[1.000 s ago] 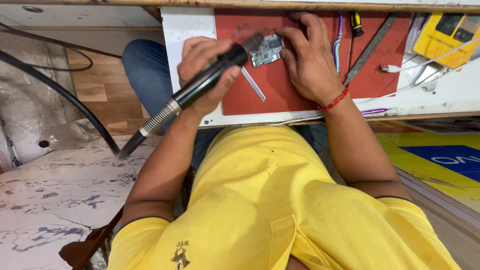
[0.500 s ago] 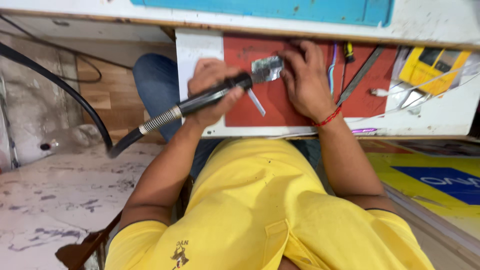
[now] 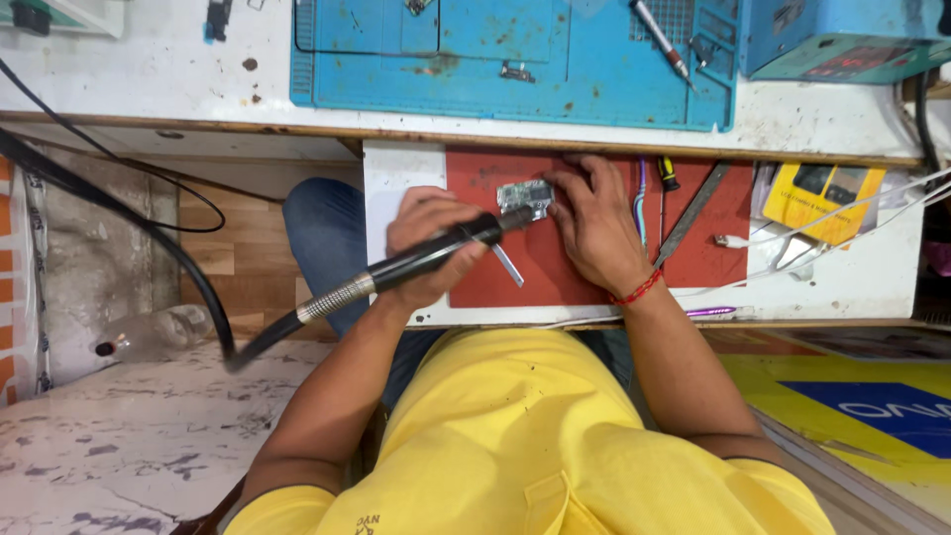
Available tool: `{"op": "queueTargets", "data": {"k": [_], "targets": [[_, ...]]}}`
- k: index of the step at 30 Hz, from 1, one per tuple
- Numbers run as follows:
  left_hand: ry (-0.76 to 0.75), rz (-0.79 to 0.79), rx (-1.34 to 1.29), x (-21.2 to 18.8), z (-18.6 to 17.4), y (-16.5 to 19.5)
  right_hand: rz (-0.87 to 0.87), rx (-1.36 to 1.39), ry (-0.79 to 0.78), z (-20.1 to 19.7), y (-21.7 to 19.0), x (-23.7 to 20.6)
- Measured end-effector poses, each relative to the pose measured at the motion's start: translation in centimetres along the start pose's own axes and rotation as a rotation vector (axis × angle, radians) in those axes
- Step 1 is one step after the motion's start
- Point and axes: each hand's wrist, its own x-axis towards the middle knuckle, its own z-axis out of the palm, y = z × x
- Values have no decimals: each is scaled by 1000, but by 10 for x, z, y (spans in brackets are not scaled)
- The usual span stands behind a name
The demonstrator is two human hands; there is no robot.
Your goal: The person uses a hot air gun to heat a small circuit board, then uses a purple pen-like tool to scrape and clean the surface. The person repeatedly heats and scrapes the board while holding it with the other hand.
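Note:
My left hand grips a black pen-shaped tool handle with a metal collar and a thick black hose trailing down to the left. The tool's tip points at a small silver circuit board lying on a red mat. My right hand, with a red thread at the wrist, rests on the mat with its fingertips pinning the board's right edge. A pair of metal tweezers lies on the mat just below the tool.
A pull-out white shelf carries the red mat, a yellow meter, thin cables and a flat metal strip. Above it the bench holds a blue work mat, a screwdriver and a blue box.
The view has tilted so the upper bench with the blue mat now shows. Both hands keep their hold, the tool tip staying at the board.

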Motion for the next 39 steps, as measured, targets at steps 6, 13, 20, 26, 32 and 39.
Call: {"op": "queueTargets", "data": {"k": [6, 13, 20, 26, 32, 39], "targets": [[78, -104, 19, -1, 8, 5, -13, -28, 35, -5, 10, -7], [123, -106, -25, -9, 24, 4, -36, -23, 18, -6, 21, -20], [41, -31, -29, -8, 24, 4, -29, -17, 10, -9, 22, -20], [93, -105, 7, -10, 26, 4, -47, -30, 12, -7, 23, -22], [59, -87, -38, -11, 20, 5, -46, -32, 10, -7, 20, -20], [110, -81, -1, -11, 27, 2, -41, -29, 23, -8, 18, -19]]}}
